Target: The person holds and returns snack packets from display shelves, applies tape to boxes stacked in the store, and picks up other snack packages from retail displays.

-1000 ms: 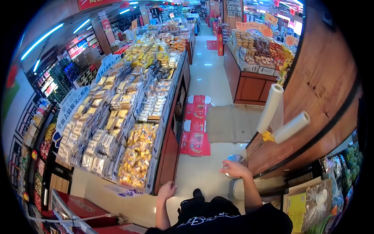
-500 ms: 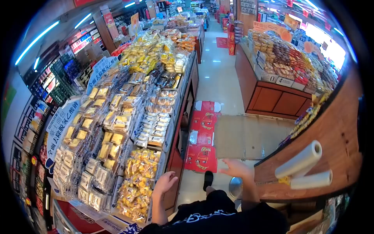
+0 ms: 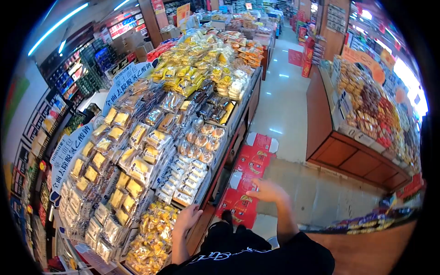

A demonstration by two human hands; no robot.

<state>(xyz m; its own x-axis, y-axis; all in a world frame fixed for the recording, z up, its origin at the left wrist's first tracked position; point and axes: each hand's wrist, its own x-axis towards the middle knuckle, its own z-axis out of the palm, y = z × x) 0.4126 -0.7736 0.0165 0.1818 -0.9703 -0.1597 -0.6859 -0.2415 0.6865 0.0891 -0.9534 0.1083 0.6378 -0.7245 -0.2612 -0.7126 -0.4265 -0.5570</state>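
My left hand (image 3: 187,219) hovers beside the edge of the display counter, next to a bin of small yellow-wrapped snacks (image 3: 153,238). Its fingers are loosely bent and apart, and nothing shows in them. Just beyond it are rows of white-wrapped packs (image 3: 185,181) and packets of round buns (image 3: 201,143). My right hand (image 3: 269,191) is held out over the aisle above the red flattened cardboard (image 3: 238,201), fingers stretched, holding nothing. Packaged bread slices (image 3: 133,188) lie in slanting rows to the left.
Yellow snack bags (image 3: 183,68) are heaped farther back on the counter. Across the tiled aisle (image 3: 275,110) stands a wooden counter (image 3: 348,156) loaded with packaged goods. A brown wooden surface (image 3: 362,250) is near me at lower right, and a brown mat-like floor patch (image 3: 311,188) lies before it.
My view has turned left and moved nearer the bread display. The plastic rolls on the wooden surface have left the view. Both hands stay free, the right one now over the red cardboard.
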